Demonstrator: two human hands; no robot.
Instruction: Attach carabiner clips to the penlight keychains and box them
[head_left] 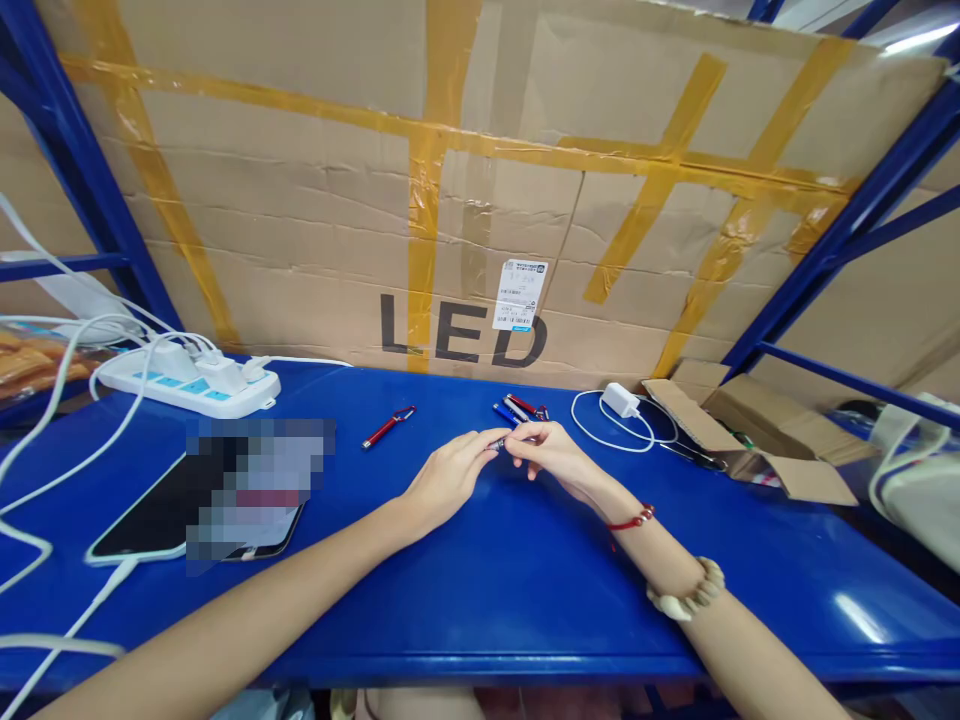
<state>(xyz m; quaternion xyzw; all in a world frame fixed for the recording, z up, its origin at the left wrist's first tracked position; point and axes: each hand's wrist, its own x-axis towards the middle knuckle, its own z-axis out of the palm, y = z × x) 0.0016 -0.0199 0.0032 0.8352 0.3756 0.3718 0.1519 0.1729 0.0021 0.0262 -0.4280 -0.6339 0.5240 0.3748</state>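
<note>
- Both hands meet above the middle of the blue tabletop point(480, 590), forearms reaching in from the near edge.
- The left hand point(448, 478) and right hand point(553, 455) pinch a small pen-like piece point(498, 443) between their fingertips; its shape is hard to make out.
- More pens point(520, 409) lie just behind, a red pen point(388, 427) left of them, and a white charger point(619, 400) towards the back right.

Phone point(150, 515) screen pixelated; item between fingertips point(498, 443) too small.
</note>
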